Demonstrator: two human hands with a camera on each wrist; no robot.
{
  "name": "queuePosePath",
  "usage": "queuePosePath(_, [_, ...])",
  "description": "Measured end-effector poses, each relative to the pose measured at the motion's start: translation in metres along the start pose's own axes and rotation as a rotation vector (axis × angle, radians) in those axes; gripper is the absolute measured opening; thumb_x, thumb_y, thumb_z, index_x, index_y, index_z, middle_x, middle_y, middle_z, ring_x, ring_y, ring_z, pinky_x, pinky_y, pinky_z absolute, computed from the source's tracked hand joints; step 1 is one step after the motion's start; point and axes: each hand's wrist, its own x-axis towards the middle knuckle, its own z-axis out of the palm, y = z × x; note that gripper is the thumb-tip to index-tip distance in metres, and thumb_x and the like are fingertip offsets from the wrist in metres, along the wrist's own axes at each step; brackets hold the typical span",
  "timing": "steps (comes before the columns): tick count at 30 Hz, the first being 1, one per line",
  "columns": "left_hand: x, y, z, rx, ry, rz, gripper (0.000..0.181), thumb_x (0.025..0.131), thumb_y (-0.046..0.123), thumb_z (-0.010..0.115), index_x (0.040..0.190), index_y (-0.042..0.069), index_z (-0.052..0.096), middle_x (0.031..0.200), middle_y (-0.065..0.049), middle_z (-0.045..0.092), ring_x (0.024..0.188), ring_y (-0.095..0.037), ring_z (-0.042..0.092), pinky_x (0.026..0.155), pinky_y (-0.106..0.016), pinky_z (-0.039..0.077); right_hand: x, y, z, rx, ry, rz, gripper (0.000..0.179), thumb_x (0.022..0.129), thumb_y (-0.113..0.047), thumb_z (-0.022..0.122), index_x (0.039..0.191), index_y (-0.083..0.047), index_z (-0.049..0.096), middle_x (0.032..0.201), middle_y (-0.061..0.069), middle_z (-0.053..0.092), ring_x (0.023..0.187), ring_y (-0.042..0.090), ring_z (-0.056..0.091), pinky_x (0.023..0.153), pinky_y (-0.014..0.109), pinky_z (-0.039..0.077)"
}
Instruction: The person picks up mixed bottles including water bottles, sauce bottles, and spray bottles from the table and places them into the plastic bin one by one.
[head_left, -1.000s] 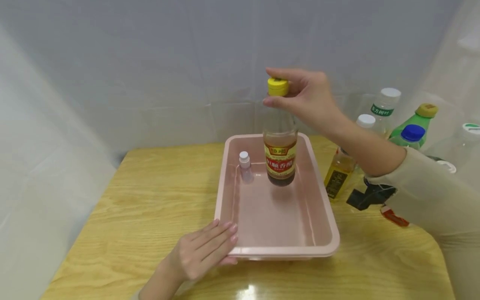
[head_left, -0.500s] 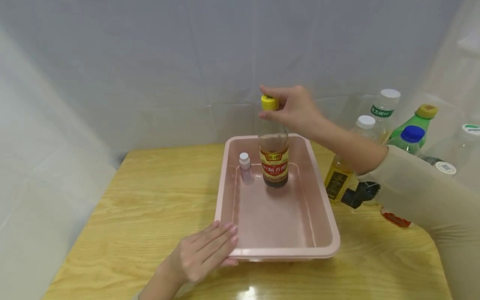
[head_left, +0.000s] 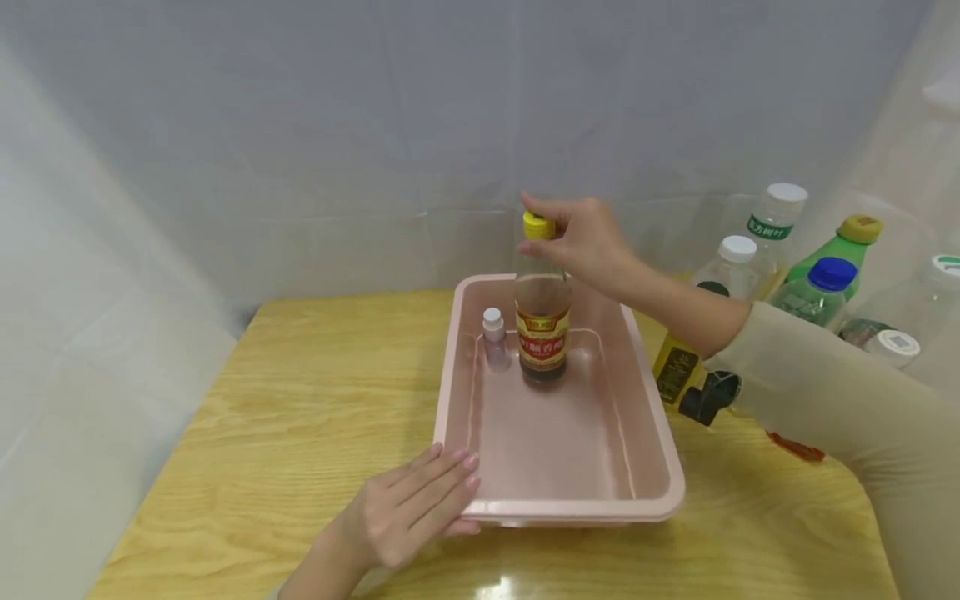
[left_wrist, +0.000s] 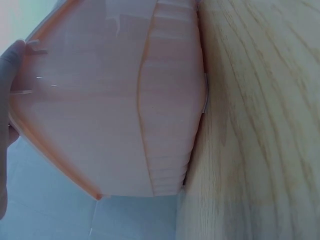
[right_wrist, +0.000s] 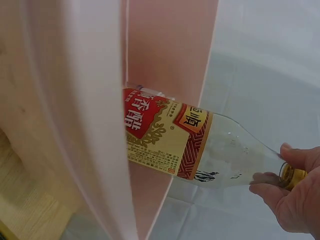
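Observation:
A glass vinegar bottle (head_left: 543, 337) stands upright inside the pink basin (head_left: 671, 450), its base at the basin floor near the back. My right hand (head_left: 588, 246) pinches its yellow cap between thumb and fingers. In the right wrist view, the vinegar bottle (right_wrist: 220, 145) shows its red and yellow label, partly hidden behind the basin's rim (right_wrist: 95, 115). My left hand (head_left: 416, 504) holds the basin's near left corner, fingers laid over the rim and thumb below it. Left of the vinegar bottle is a small white-capped bottle (head_left: 494, 340) in the basin.
Right of the basin, several bottles crowd together: one with yellow contents (head_left: 677, 371), a blue-capped one (head_left: 821, 292), a green one with a yellow cap (head_left: 843, 250), and a tall white-capped one (head_left: 776, 221). My right sleeve (head_left: 832, 400) crosses in front of some. Pale sheeting (head_left: 337, 150) hangs behind the wooden table (head_left: 300, 392).
My right hand has lowered the vinegar bottle and shifted it left, closer to the small bottle. The left hand stays at the basin's corner.

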Motion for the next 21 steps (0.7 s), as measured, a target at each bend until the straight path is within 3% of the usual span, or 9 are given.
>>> queuePosePath(8, [0.001, 0.000, 0.000, -0.001, -0.009, 0.001, 0.035, 0.095, 0.030, 0.056, 0.088, 0.000, 0.070, 0.080, -0.013, 0.072, 0.071, -0.019, 0.071, 0.065, -0.028, 0.063, 0.003, 0.008, 0.007, -0.003, 0.005, 0.031, 0.058, 0.082, -0.013, 0.075, 0.134, -0.010, 0.050, 0.129, 0.013, 0.058, 0.088, 0.024, 0.067, 0.070, 0.022, 0.060])
queuePosePath(21, [0.001, 0.000, -0.001, -0.008, -0.020, -0.004, 0.035, 0.095, 0.030, 0.056, 0.089, -0.001, 0.070, 0.081, -0.014, 0.072, 0.071, -0.019, 0.071, 0.066, -0.028, 0.063, 0.001, 0.018, 0.013, -0.005, 0.015, 0.074, 0.060, 0.082, -0.016, 0.075, 0.135, -0.014, 0.048, 0.131, 0.011, 0.056, 0.087, 0.021, 0.067, 0.065, 0.017, 0.057])
